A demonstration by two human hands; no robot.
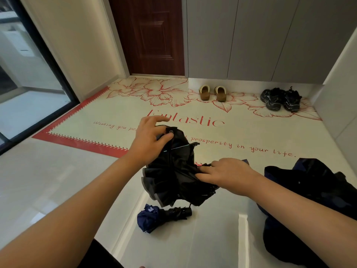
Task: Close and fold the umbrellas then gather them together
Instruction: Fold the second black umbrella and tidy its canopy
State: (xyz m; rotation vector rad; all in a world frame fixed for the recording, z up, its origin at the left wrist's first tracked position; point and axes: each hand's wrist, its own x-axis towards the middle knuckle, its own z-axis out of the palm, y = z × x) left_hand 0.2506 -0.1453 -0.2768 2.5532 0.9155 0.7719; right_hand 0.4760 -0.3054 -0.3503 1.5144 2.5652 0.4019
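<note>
A black collapsed umbrella (173, 176) is held up in front of me, its canopy loose and bunched. My left hand (148, 140) grips its upper end near the tip, thumb pressed on the fabric, while the fingers spread upward. My right hand (226, 174) pinches the canopy fabric on its right side. Below it on the floor lies a folded navy umbrella (152, 217) with a black handle. A third dark navy umbrella (309, 192) lies loose and crumpled on the floor at the right.
A white doormat (119, 117) with red flowers and lettering covers the floor ahead. Brown slippers (212, 92) and black sneakers (280, 99) stand at its far edge. A dark red door (150, 35), grey cabinets and a glass door (29, 84) at the left surround the area.
</note>
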